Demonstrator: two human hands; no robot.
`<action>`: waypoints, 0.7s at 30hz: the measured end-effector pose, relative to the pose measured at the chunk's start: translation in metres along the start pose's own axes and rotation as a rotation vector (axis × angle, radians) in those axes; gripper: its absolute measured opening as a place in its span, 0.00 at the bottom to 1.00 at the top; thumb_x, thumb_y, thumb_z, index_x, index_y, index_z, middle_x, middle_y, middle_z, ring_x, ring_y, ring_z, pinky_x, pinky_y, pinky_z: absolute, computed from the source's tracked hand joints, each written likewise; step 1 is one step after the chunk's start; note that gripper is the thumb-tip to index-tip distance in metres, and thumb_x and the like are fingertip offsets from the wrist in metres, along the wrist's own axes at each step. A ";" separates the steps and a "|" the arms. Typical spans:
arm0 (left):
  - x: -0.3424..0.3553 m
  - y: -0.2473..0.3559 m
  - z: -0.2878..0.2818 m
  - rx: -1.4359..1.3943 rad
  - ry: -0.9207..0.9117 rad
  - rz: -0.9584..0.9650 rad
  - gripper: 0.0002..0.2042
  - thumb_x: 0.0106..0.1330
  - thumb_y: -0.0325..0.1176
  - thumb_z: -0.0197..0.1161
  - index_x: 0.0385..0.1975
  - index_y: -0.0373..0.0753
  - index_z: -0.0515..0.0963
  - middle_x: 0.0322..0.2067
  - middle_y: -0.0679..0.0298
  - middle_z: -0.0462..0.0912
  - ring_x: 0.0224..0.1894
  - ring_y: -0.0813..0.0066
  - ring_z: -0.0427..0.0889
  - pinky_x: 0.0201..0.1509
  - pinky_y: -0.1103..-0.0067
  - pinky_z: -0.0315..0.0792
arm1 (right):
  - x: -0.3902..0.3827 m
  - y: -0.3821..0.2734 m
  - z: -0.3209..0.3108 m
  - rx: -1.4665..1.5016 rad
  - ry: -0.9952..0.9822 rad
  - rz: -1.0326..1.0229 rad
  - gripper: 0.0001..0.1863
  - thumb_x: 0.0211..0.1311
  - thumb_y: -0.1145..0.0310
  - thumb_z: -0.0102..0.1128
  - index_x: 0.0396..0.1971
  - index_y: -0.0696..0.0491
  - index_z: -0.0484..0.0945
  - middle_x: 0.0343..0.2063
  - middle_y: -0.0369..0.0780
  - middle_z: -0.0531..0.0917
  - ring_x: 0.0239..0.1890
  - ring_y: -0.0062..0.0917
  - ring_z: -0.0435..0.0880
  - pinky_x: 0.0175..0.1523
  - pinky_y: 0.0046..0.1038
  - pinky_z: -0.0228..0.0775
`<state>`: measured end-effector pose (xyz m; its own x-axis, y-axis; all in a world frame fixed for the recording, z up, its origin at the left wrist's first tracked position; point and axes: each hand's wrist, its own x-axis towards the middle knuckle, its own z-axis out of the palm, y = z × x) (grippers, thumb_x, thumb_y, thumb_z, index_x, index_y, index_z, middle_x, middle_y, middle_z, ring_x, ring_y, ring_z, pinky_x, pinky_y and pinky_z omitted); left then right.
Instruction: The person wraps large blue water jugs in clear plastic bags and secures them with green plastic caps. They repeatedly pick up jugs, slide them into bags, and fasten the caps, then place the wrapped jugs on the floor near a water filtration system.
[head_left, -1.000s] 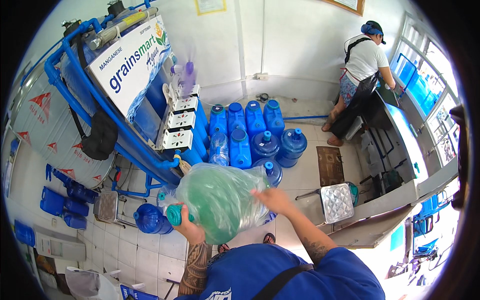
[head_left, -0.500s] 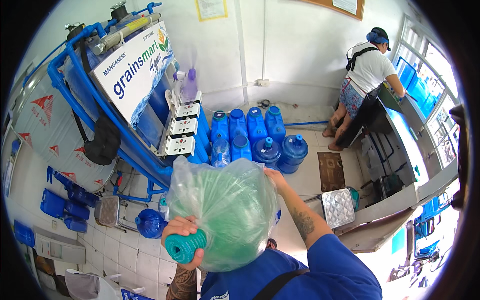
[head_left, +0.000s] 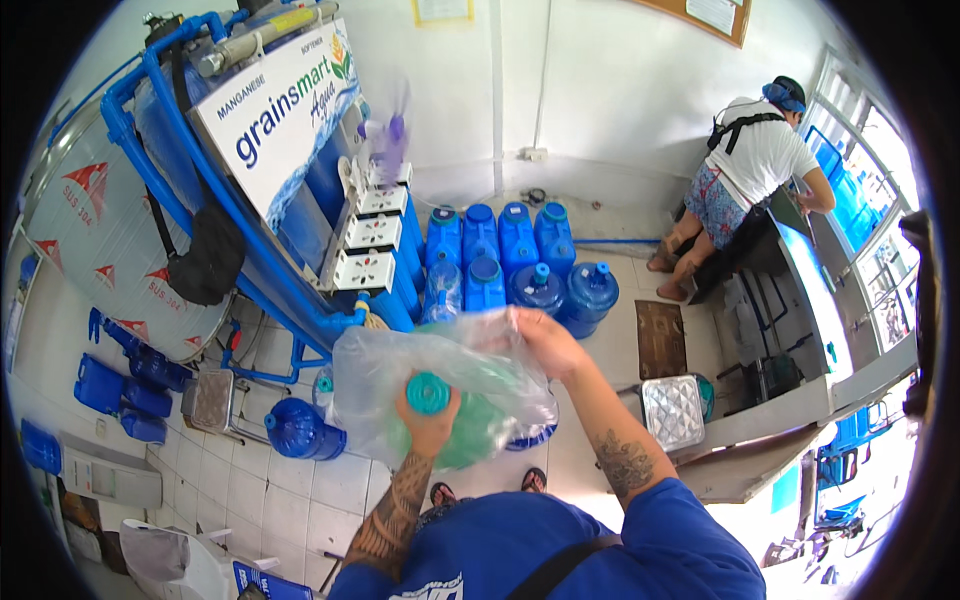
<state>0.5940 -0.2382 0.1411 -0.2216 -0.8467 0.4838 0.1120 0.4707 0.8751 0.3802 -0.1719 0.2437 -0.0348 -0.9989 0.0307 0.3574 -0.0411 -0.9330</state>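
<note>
A silver tank (head_left: 95, 240) stands left of the filter rack (head_left: 270, 130), a blue-piped frame with a white sign. Well to the rack's right runs a counter (head_left: 815, 280), where a co-worker (head_left: 755, 165) leans over. Blue water containers (head_left: 517, 245) stand grouped on the floor just right of the rack. Nearer the wearer than the rack's lower end, and to its right, a clear plastic bag (head_left: 385, 350) hangs about a green bottle (head_left: 485, 435), whose colour shows through. The right hand (head_left: 550, 345) pinches the bag's edge; the left hand (head_left: 430, 425) has its fingers wrapped around the bottle's neck, beneath its teal cap (head_left: 429, 393).
</note>
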 end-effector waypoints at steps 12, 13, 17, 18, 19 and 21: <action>0.045 -0.078 0.073 0.090 -0.286 -0.137 0.24 0.47 0.29 0.76 0.44 0.34 0.74 0.36 0.58 0.81 0.39 0.66 0.81 0.46 0.71 0.74 | -0.010 0.041 -0.065 -0.212 0.312 0.095 0.22 0.75 0.60 0.42 0.61 0.56 0.69 0.57 0.40 0.76 0.55 0.31 0.77 0.61 0.34 0.66; 0.044 -0.079 0.079 0.135 -0.323 -0.171 0.23 0.47 0.29 0.76 0.44 0.34 0.74 0.35 0.57 0.81 0.38 0.64 0.82 0.45 0.71 0.75 | -0.011 0.039 -0.067 -0.001 0.365 0.089 0.22 0.75 0.59 0.42 0.60 0.55 0.69 0.57 0.40 0.76 0.55 0.33 0.78 0.60 0.35 0.67; 0.039 -0.082 0.104 0.159 -0.299 -0.090 0.23 0.47 0.31 0.76 0.43 0.34 0.75 0.35 0.54 0.82 0.38 0.59 0.83 0.44 0.68 0.75 | -0.014 0.012 -0.068 0.299 0.269 -0.246 0.23 0.75 0.56 0.41 0.61 0.55 0.68 0.55 0.43 0.78 0.53 0.37 0.79 0.55 0.35 0.70; 0.037 -0.083 0.108 0.160 -0.297 -0.091 0.24 0.47 0.32 0.77 0.43 0.33 0.75 0.36 0.54 0.82 0.39 0.58 0.83 0.44 0.68 0.75 | -0.014 0.005 -0.067 0.306 0.291 -0.248 0.22 0.76 0.58 0.40 0.60 0.55 0.68 0.54 0.43 0.78 0.52 0.37 0.80 0.55 0.35 0.70; 0.034 -0.083 0.112 0.176 -0.304 -0.101 0.24 0.47 0.32 0.77 0.43 0.33 0.75 0.36 0.53 0.82 0.39 0.58 0.83 0.44 0.68 0.75 | -0.015 -0.001 -0.065 0.313 0.267 -0.281 0.21 0.76 0.60 0.39 0.60 0.56 0.69 0.53 0.43 0.79 0.52 0.37 0.80 0.54 0.35 0.70; 0.031 -0.085 0.117 0.184 -0.294 -0.057 0.21 0.48 0.29 0.74 0.43 0.32 0.76 0.35 0.55 0.83 0.37 0.62 0.83 0.43 0.69 0.75 | -0.016 -0.010 -0.062 0.318 0.224 -0.348 0.18 0.75 0.64 0.40 0.55 0.57 0.72 0.47 0.42 0.81 0.47 0.33 0.82 0.53 0.33 0.71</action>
<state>0.4644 -0.2758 0.0802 -0.4946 -0.7778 0.3878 -0.0788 0.4845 0.8713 0.3193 -0.1540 0.2301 -0.3881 -0.8974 0.2101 0.5536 -0.4092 -0.7253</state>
